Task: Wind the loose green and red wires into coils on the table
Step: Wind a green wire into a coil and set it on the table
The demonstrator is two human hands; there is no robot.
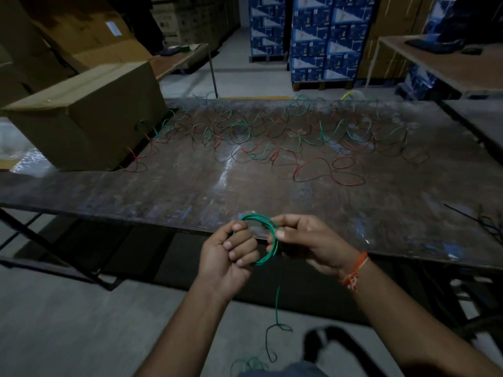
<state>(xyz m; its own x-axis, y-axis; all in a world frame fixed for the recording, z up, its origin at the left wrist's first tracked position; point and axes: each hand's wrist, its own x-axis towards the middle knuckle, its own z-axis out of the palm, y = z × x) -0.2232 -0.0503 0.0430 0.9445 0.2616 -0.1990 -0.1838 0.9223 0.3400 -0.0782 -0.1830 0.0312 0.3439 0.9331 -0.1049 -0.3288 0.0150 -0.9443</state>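
Note:
A small coil of green wire hangs between my hands just in front of the table's near edge. My left hand grips the coil's left side with curled fingers. My right hand pinches its right side. A loose green tail drops from the coil toward the floor and curls there. Across the far half of the dark table lies a tangle of loose green and red wires, with a red wire loop nearest to me.
A large cardboard box stands on the table's far left corner. Black cable ties lie at the right edge. Stacked blue cartons and other tables stand behind. A shoe shows on the floor below.

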